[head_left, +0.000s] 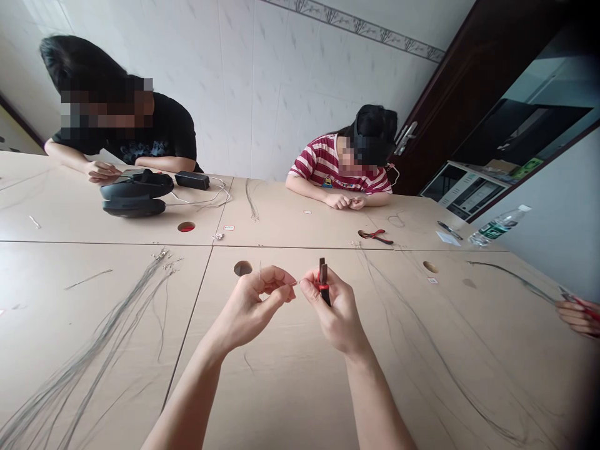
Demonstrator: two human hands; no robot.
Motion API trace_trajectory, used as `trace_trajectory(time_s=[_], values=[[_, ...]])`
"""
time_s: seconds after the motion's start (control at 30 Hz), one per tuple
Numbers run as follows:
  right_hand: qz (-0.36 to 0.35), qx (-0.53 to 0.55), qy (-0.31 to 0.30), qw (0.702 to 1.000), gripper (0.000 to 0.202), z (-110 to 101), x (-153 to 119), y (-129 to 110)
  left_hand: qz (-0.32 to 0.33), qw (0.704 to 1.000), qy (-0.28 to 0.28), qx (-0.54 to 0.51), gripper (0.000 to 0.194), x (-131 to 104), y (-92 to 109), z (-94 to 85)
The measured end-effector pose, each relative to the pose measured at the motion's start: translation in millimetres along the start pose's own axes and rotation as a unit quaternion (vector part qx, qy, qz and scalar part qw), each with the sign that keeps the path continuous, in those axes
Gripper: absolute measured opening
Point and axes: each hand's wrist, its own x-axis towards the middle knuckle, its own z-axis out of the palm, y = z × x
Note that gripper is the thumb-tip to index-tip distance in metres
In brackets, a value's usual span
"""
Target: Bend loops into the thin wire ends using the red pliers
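My left hand (pixel 255 304) is raised over the middle of the table, thumb and fingertips pinched on something too small to make out. Close beside it, my right hand (pixel 335 312) holds pliers (pixel 323 282) with red and black handles, their jaws pointing up. The right thumb and index finger come together near the left fingertips. A thin wire (pixel 248 362) lies on the table (pixel 281 406) below my hands.
Long wire bundles (pixel 117 319) lie at left, more strands (pixel 422 325) at right. Red-handled pliers (pixel 377 236), a dark headset (pixel 135 195), a black box (pixel 192 180) and a bottle (pixel 499 226) are farther back. Two people sit opposite; another person's hand (pixel 579 315) is at right.
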Motion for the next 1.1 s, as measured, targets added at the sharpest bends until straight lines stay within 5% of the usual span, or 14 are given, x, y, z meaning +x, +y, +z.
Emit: trace_trajectory(time_s=[0.2, 0.43, 0.63, 0.8, 0.93, 1.0, 1.1], values=[[0.001, -0.007, 0.016, 1.0, 0.021, -3, 0, 0, -0.013, 1.0, 0.003, -0.005, 0.013, -1, 0, -5.0], [-0.019, -0.032, 0.104, 0.994, 0.02, -18, 5, 11, 0.005, 0.978, 0.176, -0.107, 0.013, 0, 0, -25.2], [-0.023, -0.106, 0.221, 0.969, 0.021, -37, 8, 23, 0.051, 0.841, 0.467, -0.267, 0.025, 4, -5, -50.8], [-0.007, -0.142, 0.297, 0.944, 0.023, -52, 10, 31, 0.09, 0.752, 0.597, -0.263, 0.022, -2, 1, -60.2], [-0.024, -0.151, 0.261, 0.953, 0.021, -50, 7, 27, 0.161, 0.71, 0.664, -0.173, 0.013, -4, 9, -50.6], [-0.041, -0.145, 0.206, 0.967, 0.018, -44, 5, 21, 0.197, 0.714, 0.653, -0.157, 0.012, -1, 11, -42.0], [-0.06, -0.123, 0.107, 0.985, 0.016, -30, 1, 8, 0.2, 0.802, 0.527, -0.197, 0.016, 6, 9, -25.7]])
